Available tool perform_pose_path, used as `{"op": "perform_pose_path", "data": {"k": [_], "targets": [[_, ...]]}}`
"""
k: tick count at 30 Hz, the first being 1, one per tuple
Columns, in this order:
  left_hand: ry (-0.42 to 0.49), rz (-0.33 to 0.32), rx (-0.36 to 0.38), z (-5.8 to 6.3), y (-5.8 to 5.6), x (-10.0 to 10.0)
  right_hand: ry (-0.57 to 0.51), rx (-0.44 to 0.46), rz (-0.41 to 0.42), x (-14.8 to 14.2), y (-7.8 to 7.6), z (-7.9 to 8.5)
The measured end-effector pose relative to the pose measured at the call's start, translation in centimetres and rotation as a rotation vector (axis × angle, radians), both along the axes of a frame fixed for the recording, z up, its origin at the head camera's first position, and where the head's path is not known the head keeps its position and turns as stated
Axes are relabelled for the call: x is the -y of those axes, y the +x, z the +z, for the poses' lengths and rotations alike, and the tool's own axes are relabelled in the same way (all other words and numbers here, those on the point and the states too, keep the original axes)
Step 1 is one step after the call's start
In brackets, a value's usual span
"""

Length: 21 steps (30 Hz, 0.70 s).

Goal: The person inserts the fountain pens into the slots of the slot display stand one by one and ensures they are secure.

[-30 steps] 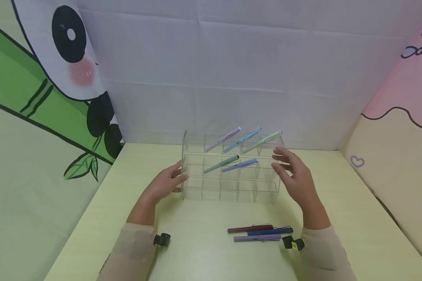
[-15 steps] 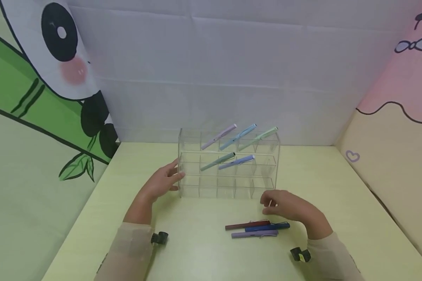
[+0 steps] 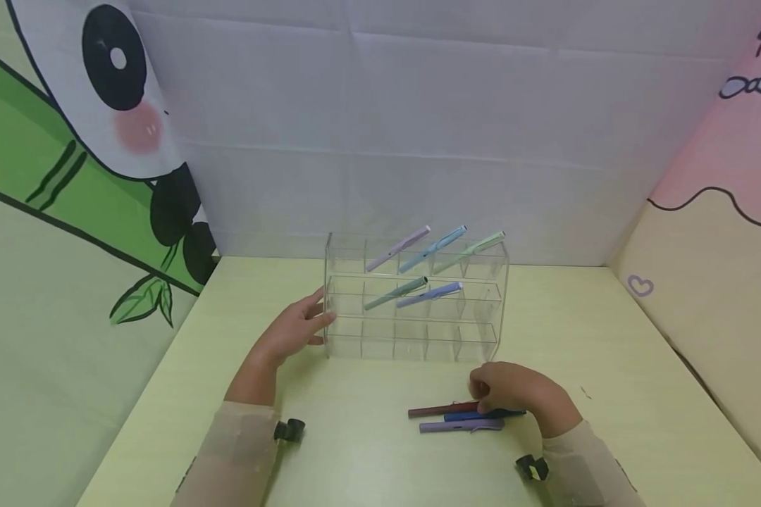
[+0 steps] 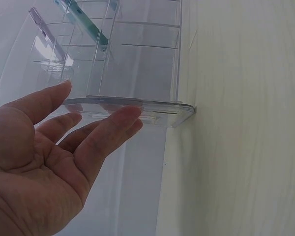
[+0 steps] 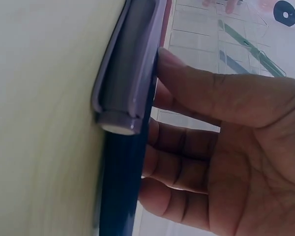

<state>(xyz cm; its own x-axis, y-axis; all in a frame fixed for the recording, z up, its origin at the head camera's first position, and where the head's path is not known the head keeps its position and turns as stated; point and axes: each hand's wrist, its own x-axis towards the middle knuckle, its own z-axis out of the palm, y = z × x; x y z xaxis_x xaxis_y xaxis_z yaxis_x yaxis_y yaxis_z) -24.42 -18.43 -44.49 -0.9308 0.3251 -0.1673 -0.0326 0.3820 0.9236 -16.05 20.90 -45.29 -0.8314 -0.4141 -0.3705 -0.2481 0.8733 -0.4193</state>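
Observation:
A clear acrylic pen rack (image 3: 412, 319) with tiers of compartments stands towards the back of the table. My left hand (image 3: 294, 327) rests against its left side, thumb by the front edge and the other fingers extended along the outer face of the side panel (image 4: 137, 102). In front of the rack, my right hand (image 3: 516, 387) pinches a dark red pen (image 3: 440, 410) near its capped end, which the thumb partly hides. Close beside that pen lie a blue pen (image 5: 120, 172) and a purple pen (image 3: 450, 427); in the right wrist view the purple one overlaps the blue.
Lilac (image 3: 398, 248), light blue (image 3: 432, 249) and pale green (image 3: 469, 252) pens lean in the top tier. A dark green pen (image 3: 396, 293) and a periwinkle pen (image 3: 428, 295) sit in the middle one. A pale cloth (image 3: 418, 141) hangs behind the table.
My right hand has come down from the rack's right side to the loose pens and taken the dark red one between its fingers. The left hand has stayed at the rack.

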Motion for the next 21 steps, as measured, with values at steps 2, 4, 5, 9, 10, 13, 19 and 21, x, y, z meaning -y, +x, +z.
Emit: {"op": "perform_pose_path", "data": {"k": [2,4,5,9,10,13,19,21], "targets": [[-0.002,0.000,0.001,0.02,-0.02,-0.03,-0.004,0.008,0.003,-0.07,0.04,-0.02],[-0.002,0.000,0.001,0.03,-0.06,-0.08,-0.006,0.016,0.005,-0.11,0.11,0.00],[-0.003,-0.001,0.001,0.00,-0.07,-0.08,-0.010,0.022,0.004,-0.11,0.15,0.04],[-0.012,-0.002,-0.005,-0.14,-0.13,-0.03,-0.010,0.038,-0.002,0.03,0.30,0.18],[-0.016,-0.002,-0.007,-0.17,-0.15,0.00,-0.011,0.042,-0.003,0.10,0.34,0.24],[-0.018,0.000,-0.012,-0.18,-0.20,0.02,0.004,0.035,0.007,0.32,0.45,0.32],[-0.017,0.003,-0.006,0.07,-0.15,-0.11,0.030,0.020,0.021,0.57,0.48,0.11],[-0.018,0.004,-0.004,-0.01,-0.12,-0.09,0.032,0.016,0.019,0.57,0.49,0.07]]}}
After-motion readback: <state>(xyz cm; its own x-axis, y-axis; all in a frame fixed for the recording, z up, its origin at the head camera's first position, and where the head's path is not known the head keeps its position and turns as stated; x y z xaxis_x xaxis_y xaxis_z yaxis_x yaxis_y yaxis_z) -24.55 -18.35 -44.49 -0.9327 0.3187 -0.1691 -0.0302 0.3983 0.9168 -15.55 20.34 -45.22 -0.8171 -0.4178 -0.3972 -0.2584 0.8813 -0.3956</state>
